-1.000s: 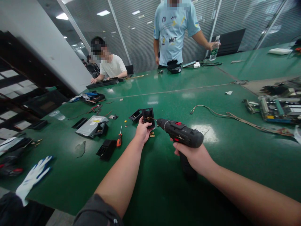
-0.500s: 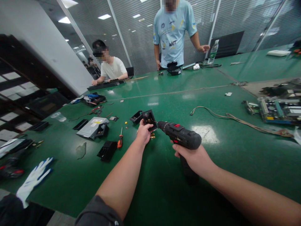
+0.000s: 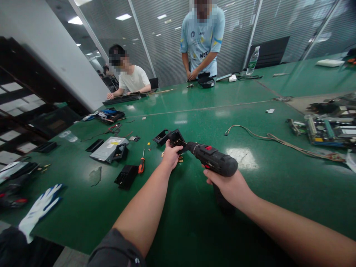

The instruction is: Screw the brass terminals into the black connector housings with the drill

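My left hand (image 3: 170,155) is closed around a small black plastic housing (image 3: 176,138) with brass-coloured bits inside it. In my right hand (image 3: 226,185) is a black cordless drill (image 3: 213,157) with red switches, its chuck pointing left at the housing. The bit's tip reaches the housing's opening; whether it touches anything inside cannot be made out. Small brass-coloured pieces (image 3: 180,159) lie on the table just under my left hand. Behind it sits another black housing (image 3: 161,137).
An orange-handled screwdriver (image 3: 141,165) lies beside a black plastic part (image 3: 126,177). A silver disc drive (image 3: 108,149) is farther left, a white glove (image 3: 40,211) at the near left. Cables (image 3: 274,138) and circuit boards (image 3: 330,129) lie right. Two people are across the green table (image 3: 194,222).
The housing in my left hand has tilted, its opening turned more toward the drill. The drill has barely shifted. The standing person across the table has brought their hands together and leaned forward.
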Tool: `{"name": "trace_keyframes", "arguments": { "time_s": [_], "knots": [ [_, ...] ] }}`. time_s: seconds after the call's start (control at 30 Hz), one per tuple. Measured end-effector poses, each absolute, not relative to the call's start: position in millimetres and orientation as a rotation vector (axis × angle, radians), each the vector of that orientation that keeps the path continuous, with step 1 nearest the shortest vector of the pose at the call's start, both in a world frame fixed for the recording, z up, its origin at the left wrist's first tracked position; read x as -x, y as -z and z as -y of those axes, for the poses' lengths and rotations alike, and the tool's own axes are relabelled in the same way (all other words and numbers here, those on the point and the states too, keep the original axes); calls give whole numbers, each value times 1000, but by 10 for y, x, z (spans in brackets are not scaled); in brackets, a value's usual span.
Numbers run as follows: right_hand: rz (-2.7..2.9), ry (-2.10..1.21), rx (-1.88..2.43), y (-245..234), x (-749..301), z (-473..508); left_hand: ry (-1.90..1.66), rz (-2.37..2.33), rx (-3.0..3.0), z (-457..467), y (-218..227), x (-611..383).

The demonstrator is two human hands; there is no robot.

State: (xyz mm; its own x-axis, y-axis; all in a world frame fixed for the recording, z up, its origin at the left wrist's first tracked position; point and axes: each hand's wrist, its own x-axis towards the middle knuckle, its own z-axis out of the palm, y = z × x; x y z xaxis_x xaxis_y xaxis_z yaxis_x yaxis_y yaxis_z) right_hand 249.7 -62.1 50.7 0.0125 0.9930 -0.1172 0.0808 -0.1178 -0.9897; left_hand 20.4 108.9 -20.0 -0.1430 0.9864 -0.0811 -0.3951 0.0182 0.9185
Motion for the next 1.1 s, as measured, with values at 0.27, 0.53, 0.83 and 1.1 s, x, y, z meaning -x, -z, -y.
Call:
{"name": "trace_keyframes", "arguments": {
  "time_s": [0.27,0.53,0.83,1.1],
  "knots": [
    [1203,-1202,1314,-510,-2498,617,-1496,-1006,-835,-1089,198,-234],
    [1193,-1230,1398,-510,-2518,603,-1430,-1019,-837,-1085,199,-213],
    [1222,-1212,1382,-569,-2500,627,-1472,-1026,-838,-1117,222,-213],
    [1242,-1163,1318,-602,-2500,618,-1498,-1019,-858,-1111,236,-198]
  ]
}}
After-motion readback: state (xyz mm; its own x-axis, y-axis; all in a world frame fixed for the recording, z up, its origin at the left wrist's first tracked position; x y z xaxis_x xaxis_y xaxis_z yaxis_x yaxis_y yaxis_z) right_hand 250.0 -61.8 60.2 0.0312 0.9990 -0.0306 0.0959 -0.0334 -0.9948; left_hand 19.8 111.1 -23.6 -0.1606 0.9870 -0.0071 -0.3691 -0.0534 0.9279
